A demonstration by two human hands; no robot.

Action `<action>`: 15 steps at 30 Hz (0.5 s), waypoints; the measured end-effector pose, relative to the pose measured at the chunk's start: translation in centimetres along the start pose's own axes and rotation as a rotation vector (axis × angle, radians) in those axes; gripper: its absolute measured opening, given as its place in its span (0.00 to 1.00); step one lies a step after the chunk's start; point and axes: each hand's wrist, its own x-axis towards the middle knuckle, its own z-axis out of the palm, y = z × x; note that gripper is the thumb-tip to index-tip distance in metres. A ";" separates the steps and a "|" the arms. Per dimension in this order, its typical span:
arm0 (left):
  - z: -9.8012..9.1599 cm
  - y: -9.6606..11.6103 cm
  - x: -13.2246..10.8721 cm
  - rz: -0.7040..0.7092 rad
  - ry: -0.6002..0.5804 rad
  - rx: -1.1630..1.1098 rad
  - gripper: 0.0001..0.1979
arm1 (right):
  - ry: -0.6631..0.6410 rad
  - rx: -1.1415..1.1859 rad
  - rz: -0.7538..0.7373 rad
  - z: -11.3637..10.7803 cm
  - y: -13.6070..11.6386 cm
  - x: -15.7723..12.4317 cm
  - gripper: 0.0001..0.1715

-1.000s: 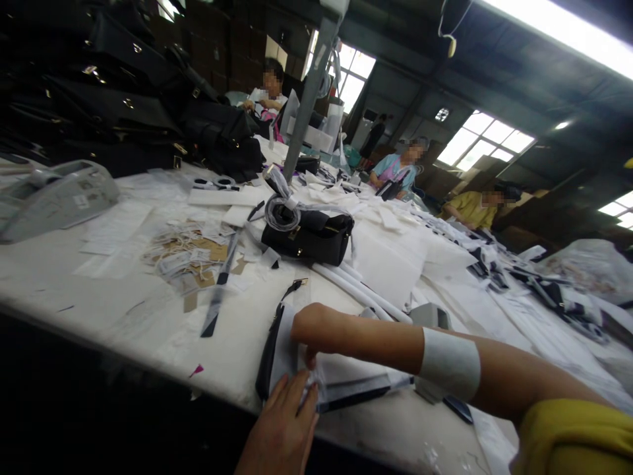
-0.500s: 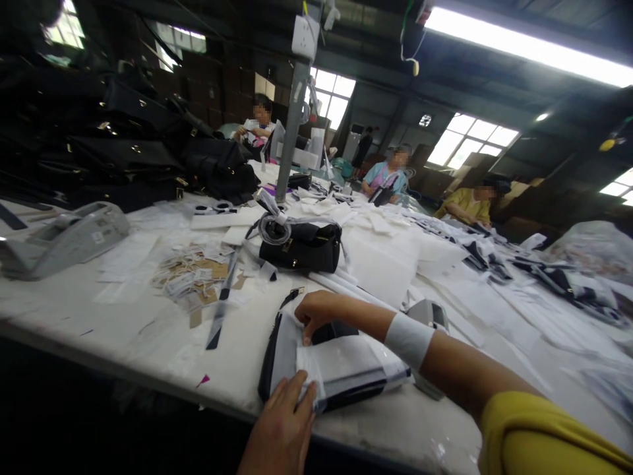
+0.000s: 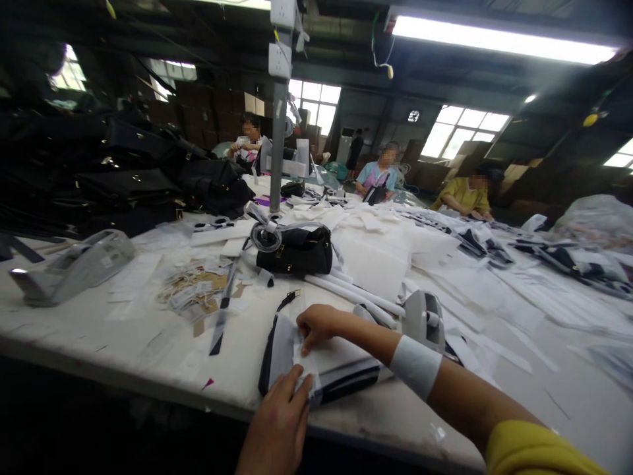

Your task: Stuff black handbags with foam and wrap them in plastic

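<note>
A black handbag lies at the table's front edge, partly covered by a white wrapping sheet. My left hand rests on the near left part of the wrapped bag, fingers stretched out and pressing the sheet. Just above it, my right hand has its fingers curled in a pinch on the sheet's upper left part. A strap with a buckle sticks out beyond the bag's far corner. White tape or cloth circles my right wrist.
Behind the bag stands another black handbag. Grey tape dispensers stand at left and right. String tags lie in a heap. Black bags are piled far left. A post rises from the table; several co-workers sit beyond.
The white sheet now covers the dark patch that showed beneath my right hand. My right hand has shifted slightly down; my left hand stays on the bag. The camera view has moved somewhat.
</note>
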 end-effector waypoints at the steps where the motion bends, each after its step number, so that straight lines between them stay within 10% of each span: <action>1: -0.1 0.0 0.0 -0.006 -0.006 -0.004 0.24 | 0.033 0.019 0.013 0.2 0.1 -0.1 0.24; 12: -1.9 -0.6 0.5 -0.075 -0.005 -0.183 0.19 | 0.710 0.284 0.284 4.0 0.4 -7.2 0.12; 15: -2.1 -2.7 0.7 -0.324 0.092 -0.353 0.18 | 0.861 0.383 0.439 5.8 3.3 -11.3 0.20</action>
